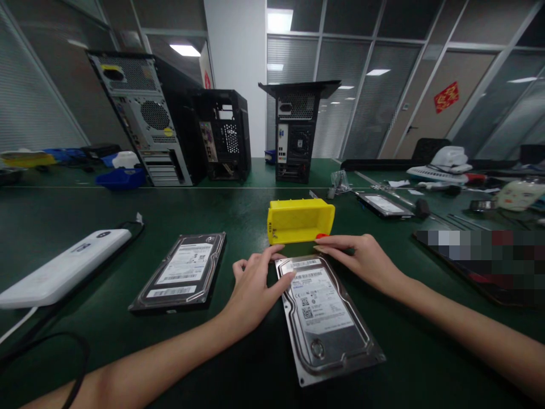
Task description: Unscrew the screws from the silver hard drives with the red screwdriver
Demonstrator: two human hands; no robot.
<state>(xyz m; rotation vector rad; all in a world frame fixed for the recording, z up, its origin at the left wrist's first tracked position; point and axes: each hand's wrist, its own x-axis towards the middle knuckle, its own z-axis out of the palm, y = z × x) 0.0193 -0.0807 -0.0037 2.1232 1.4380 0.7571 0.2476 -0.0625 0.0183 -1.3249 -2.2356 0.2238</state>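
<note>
Both hands touch the far end of the near hard drive [326, 318], neither clamped: left hand [255, 281] rests fingertips on its far-left corner, right hand [361, 257] lies flat at its far-right corner, fingers loosely apart. Drive lies label up on green table [238, 216], centre near. Three PC towers [145, 119] stand far. White device [63, 267] left. Second hard drive [183, 271] left of hands. Yellow bin [300, 220] just beyond fingers. Third drive [383, 204] far right.

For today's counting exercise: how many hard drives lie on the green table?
3. One hard drive lies under both hands, a second drive lies to its left, and a third drive lies farther back on the right. Others may be hidden among the clutter.
</note>
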